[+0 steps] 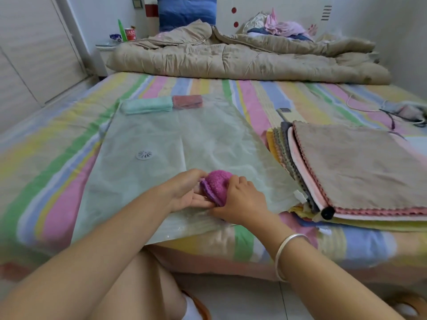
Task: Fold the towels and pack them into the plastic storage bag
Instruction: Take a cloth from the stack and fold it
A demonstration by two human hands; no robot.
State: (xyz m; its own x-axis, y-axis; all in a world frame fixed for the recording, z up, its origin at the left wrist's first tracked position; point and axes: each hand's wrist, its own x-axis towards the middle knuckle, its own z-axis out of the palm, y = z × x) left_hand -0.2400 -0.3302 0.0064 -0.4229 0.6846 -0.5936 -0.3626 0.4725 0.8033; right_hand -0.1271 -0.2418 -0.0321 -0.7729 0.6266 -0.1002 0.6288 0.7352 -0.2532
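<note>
Teal towel (pixel 147 105), red towel (pixel 187 101) inside bag (pixel 208 135)

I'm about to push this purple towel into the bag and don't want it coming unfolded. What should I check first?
1. Purple towel folded into a compact bundle: ok.
2. Left hand and right hand both hold it: ok.
3. Storage bag lies spread flat on the bed: ok.
4. Bag mouth open at the near edge: cannot tell.
5. Free room in front of the teal towel and red towel at the bag's far end: ok.
</note>
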